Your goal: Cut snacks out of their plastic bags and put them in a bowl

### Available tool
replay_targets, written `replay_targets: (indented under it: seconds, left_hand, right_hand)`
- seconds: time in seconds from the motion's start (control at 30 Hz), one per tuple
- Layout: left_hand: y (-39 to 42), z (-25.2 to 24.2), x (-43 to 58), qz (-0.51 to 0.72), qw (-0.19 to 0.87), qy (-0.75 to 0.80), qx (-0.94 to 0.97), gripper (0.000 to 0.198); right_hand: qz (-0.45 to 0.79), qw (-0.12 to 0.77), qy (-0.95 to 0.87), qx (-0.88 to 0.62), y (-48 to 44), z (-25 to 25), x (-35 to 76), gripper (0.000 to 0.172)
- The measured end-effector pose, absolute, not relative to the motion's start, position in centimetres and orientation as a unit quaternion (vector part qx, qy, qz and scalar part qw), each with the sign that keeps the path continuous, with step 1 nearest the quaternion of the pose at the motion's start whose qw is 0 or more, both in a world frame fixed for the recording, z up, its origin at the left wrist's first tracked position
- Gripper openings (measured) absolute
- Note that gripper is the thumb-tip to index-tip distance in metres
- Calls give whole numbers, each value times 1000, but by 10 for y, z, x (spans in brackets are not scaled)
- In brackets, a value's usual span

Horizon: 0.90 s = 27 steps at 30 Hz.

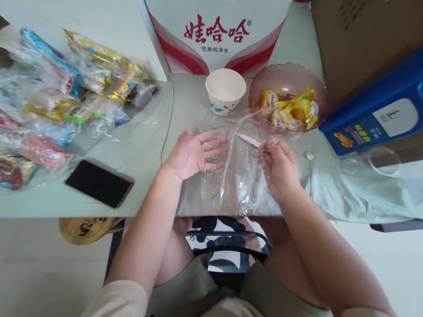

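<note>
Left hand: the left hand (199, 154) is spreading its fingers, palm bare, gripping nothing; whether it is touching the plastic below, cannot tell.
Right hand: standing apart from the left, the right hand (278, 165) is pinching a slim white strip (249, 140), which is pointing toward the left hand.
Clear plastic: a crinkled transparent sheet (245, 186) is lying on the counter (145, 135) beneath and between both hands.
Paper cup: a blue-patterned white cup (225, 93) is standing upright just beyond the hands.
Pink bowl: a translucent bowl (279, 74) is holding yellow-wrapped snacks (294, 112) beyond the right hand.
Smartphone: a dark-screened smartphone (99, 183) is lying left of the left hand.
</note>
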<state>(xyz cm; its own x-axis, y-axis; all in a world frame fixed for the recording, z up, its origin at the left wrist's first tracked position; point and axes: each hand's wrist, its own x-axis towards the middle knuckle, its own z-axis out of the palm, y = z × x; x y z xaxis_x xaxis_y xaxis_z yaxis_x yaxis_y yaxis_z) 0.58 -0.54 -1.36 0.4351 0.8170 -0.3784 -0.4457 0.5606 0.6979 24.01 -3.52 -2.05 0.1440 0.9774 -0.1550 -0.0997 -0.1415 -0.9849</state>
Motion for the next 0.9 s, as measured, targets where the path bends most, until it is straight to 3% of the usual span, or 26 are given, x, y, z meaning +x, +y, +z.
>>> replay_targets:
  seconds: [0.1,0.2,0.37,0.5,0.7,0.77,0.9]
  left_hand:
    - [-9,-16,9,363,769,407,333,40]
    - [-4,-15,6,433,679,503,314,19]
    - [2,-9,-5,508,616,547,251,8]
    - [0,-9,-7,567,573,529,265,27]
    - [4,-17,-11,608,557,480,298,12]
    - [6,-21,-15,615,555,462,317,15]
    - [8,-32,-21,620,512,470,365,41]
  right_hand:
    - [514,535,-380,-553,-34,-20,246,34]
    - [523,533,-373,-551,-35,-18,253,32]
    - [493,545,-379,-562,-32,-22,273,43]
    - [423,573,-446,-542,-28,-28,286,53]
    - [379,618,-495,-479,-31,-31,291,63]
    - [373,618,-492,-487,-32,-28,291,57]
    - [381,593,-481,-521,-33,-20,292,22]
